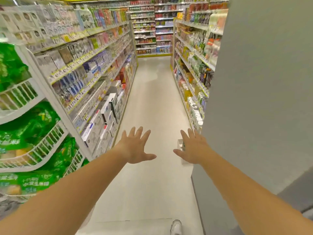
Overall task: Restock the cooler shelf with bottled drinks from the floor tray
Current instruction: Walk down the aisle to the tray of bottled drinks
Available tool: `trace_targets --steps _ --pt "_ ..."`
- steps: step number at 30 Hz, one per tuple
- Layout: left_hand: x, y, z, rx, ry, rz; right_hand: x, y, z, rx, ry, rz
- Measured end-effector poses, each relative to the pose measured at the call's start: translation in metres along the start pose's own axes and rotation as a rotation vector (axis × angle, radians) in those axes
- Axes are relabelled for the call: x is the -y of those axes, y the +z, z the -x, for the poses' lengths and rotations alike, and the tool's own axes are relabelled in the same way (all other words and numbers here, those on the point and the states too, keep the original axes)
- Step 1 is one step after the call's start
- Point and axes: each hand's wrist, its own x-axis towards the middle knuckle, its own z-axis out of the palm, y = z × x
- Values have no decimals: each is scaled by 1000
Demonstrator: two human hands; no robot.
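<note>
Both my arms reach forward over a shop aisle. My left hand (135,146) is spread flat, palm down, holding nothing. My right hand (193,148) is also spread with fingers apart and empty. Just behind my right hand, low on the floor by the grey wall corner, stands a small white box or tray (180,144) with something greenish in it; most of it is hidden by the hand. No cooler shelf and no bottles from a tray can be made out.
Stocked shelves (88,78) line the left of the aisle, with green snack bags in white wire racks (33,150) nearest me. Drink shelves (191,68) run along the right. A grey wall (254,99) blocks the right side. A white shoe (176,227) shows on the pale floor (152,102).
</note>
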Motion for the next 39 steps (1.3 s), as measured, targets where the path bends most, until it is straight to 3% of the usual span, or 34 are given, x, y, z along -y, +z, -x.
trace_targets --steps 9,14,21,33,39 --pt "74 -33 -277 3 21 -40 -54 -5 -264 -11 88 -2" --pt "95 -53 -404 2 141 -76 -75 -13 -357 7 149 -24" --pt "109 -66 -623 -26 412 -186 -119 -2 -494 -7 429 -87" --pt "22 -29 -868 53 1003 -439 -156 73 -596 65 994 -410" --pt "-42 36 -942 117 1201 -461 -181 151 -631 51 1126 -526"
